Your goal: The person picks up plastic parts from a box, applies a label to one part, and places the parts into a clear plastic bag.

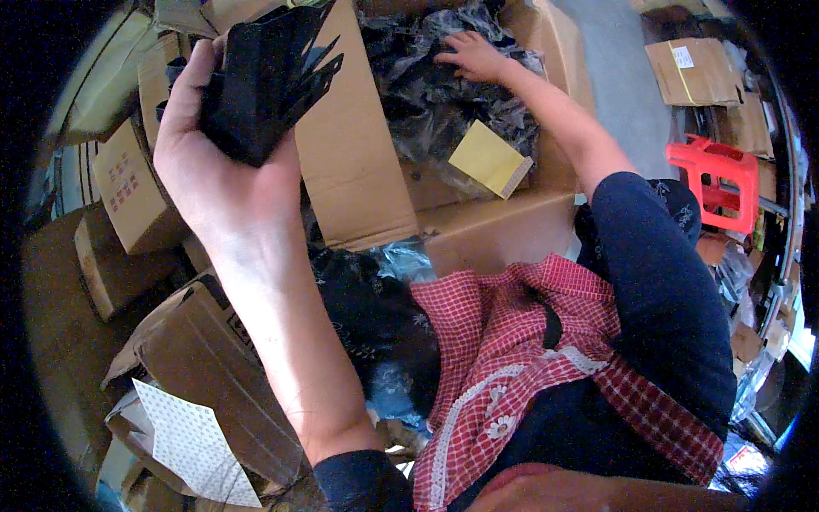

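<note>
My left hand [189, 141], raised at the upper left, is wrapped round a bundle of flat black pieces [252, 90] with pointed, jagged ends. What kind of pieces they are, I cannot make out. In front of me stands an open cardboard box [499, 224], filled with dark things in crinkled clear plastic [426, 94]. Inside it, my right hand [478, 58] rests on or just above this plastic, fingers spread and apparently holding nothing. A yellow card [488, 158] lies on the plastic at the box's near side.
Brown cartons [132, 188] are piled at the left. A worn carton [217, 367] with a patterned white sheet [196, 439] sits at the lower left. To the right stand a red plastic stool [717, 181] and a strapped flat carton [695, 72].
</note>
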Motion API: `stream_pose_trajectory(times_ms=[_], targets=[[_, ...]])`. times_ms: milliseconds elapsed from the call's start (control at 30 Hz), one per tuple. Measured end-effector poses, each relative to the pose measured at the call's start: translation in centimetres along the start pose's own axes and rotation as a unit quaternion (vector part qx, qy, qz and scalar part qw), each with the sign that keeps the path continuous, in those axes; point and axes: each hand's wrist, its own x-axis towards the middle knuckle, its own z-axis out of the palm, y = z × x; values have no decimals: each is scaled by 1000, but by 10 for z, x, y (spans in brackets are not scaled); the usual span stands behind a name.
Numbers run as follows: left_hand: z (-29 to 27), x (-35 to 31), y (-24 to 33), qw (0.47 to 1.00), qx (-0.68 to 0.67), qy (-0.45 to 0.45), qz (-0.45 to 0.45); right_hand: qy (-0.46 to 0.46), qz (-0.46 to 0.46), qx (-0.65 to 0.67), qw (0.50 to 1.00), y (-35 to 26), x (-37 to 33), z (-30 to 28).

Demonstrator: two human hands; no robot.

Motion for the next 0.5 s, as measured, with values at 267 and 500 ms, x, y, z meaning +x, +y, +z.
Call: stream_pose_trajectory(times_ms=[267,500], targets=[[-11,-1,12,1000,-3,-14,-18,50,57,-22,997,-4,-18,-6],[-11,-4,11,993,101,-7,58,67,-40,28,997,-65,2,-5]])
